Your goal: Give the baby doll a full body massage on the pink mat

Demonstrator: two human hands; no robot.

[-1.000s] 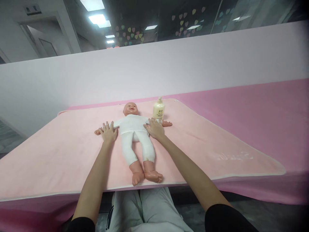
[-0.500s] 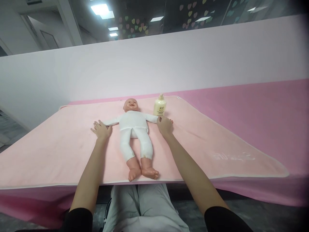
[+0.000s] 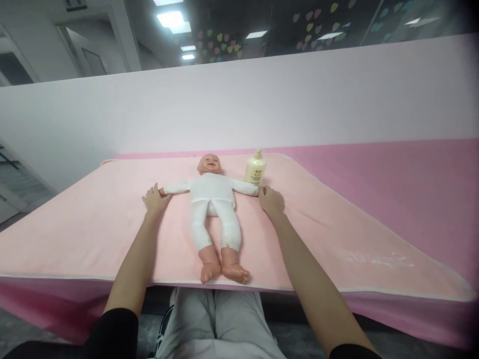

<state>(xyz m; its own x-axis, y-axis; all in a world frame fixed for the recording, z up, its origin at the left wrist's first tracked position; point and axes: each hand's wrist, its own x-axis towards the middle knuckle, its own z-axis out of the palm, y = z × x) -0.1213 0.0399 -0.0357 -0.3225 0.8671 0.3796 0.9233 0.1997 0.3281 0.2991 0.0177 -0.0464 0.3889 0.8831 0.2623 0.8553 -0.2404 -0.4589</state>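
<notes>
A baby doll (image 3: 212, 189) in a white suit lies on its back, arms stretched sideways and bare feet toward me. At its arm on the left, my left hand (image 3: 154, 200) has the small doll hand (image 3: 161, 191) between thumb and fingers. My right hand (image 3: 272, 201) is closed at the end of the other arm, its bent fingers covering the doll's hand there. Just behind that arm stands a pale yellow pump bottle (image 3: 255, 168), upright, with its lower part partly hidden.
Under the doll is a light pink towel (image 3: 112, 224) with a white edge, spread over a darker pink table cover (image 3: 430, 199). A low white wall (image 3: 239, 104) runs along the back. Beyond it, dark glass carries heart stickers (image 3: 220, 42).
My hands have moved outward, away from the doll's body, along its arms. The doll's hand on the left now shows in my fingers. The whole view has shifted slightly.
</notes>
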